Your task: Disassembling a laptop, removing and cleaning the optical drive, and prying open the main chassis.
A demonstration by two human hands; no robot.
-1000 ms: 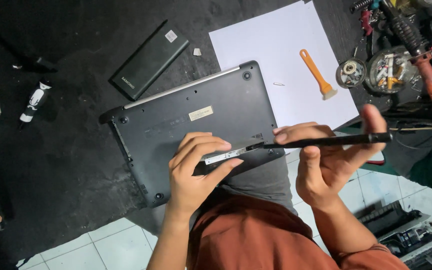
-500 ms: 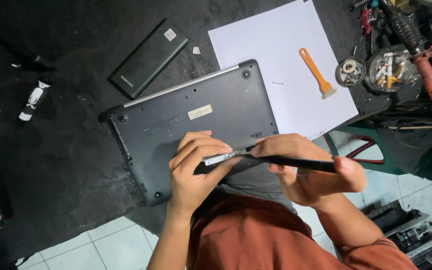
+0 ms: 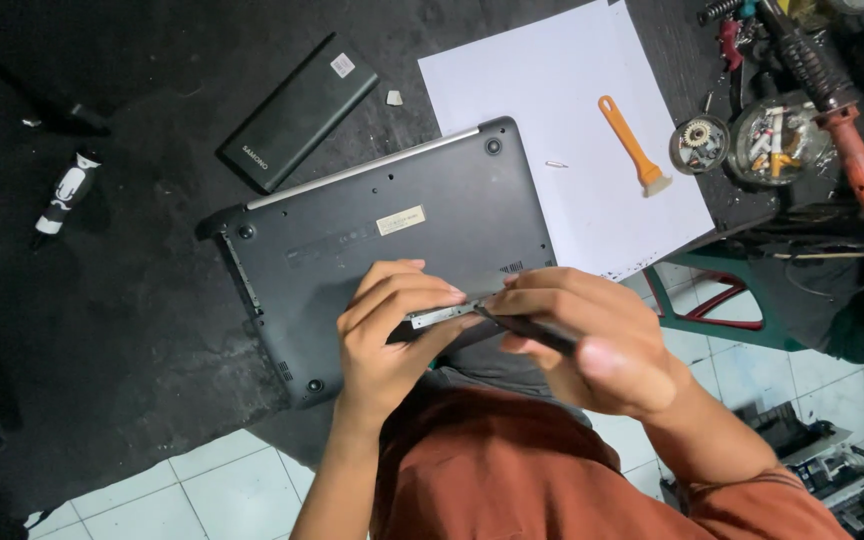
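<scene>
left hand (image 3: 392, 325) pinches a thin silver strip (image 3: 442, 316) | right hand (image 3: 592, 340) grips a black tool (image 3: 527, 330) at it | over upturned laptop (image 3: 382, 230)

A single camera sits on the person's head and looks almost straight down at a dark worktop (image 3: 102, 330), close enough that the hands fill the lower middle of the view. The person's orange-clad chest (image 3: 512, 480) lies at the bottom edge and the table's far side at the top. The right edge, probably past the table, shows tiled floor (image 3: 732, 360).
</scene>
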